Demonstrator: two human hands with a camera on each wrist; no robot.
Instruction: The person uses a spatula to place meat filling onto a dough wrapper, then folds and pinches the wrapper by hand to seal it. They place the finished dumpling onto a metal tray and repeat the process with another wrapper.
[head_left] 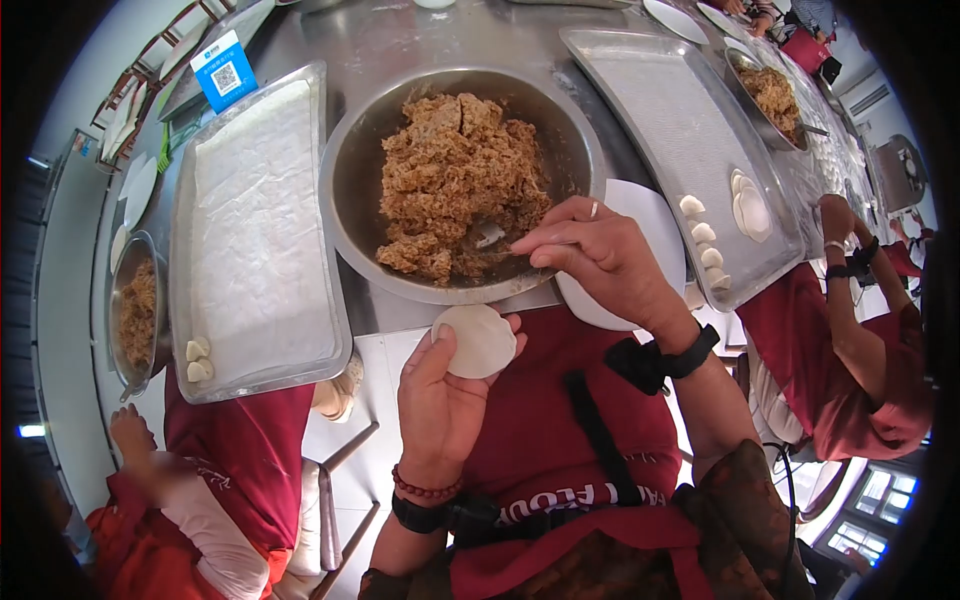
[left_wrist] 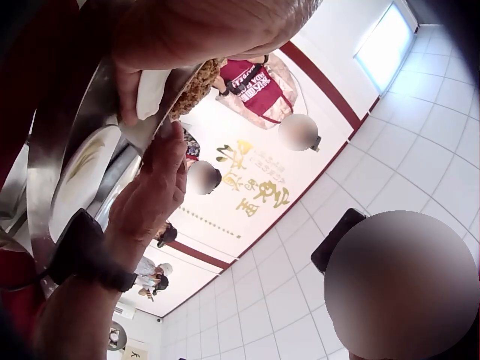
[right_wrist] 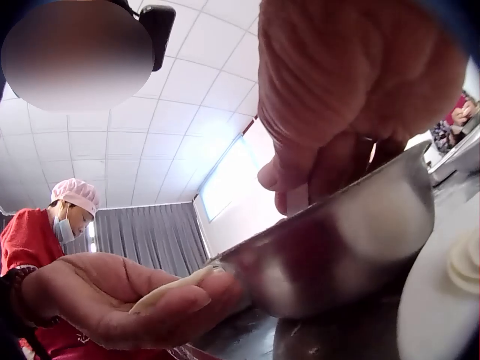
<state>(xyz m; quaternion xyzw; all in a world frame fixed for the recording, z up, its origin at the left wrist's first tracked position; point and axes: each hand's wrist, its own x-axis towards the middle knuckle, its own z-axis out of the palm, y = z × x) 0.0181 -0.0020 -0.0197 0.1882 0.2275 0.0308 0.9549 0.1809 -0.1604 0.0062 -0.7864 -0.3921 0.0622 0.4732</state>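
On the palm and fingers of my left hand (head_left: 437, 405) lies a round white dough wrapper (head_left: 478, 345), with the thumb over its left edge. It is just below the near rim of a large steel bowl (head_left: 345, 215). Brown minced filling (head_left: 455, 160) is heaped in that bowl. Over the bowl's right side, my right hand (head_left: 610, 258) pinches the handle of a metal spoon (head_left: 489, 236), whose end is in the filling. In the right wrist view the wrapper (right_wrist: 171, 292) lies on the left hand, close beside the bowl's outer wall (right_wrist: 330, 255).
A floured metal tray (head_left: 250, 190) with several dumplings (head_left: 199, 360) stands left. On the right, another tray (head_left: 650, 110) carries dumplings (head_left: 703, 233) and stacked wrappers (head_left: 750, 208). A white plate (head_left: 655, 235) sits beside the bowl. People work on both sides, near smaller filling bowls (head_left: 150, 245).
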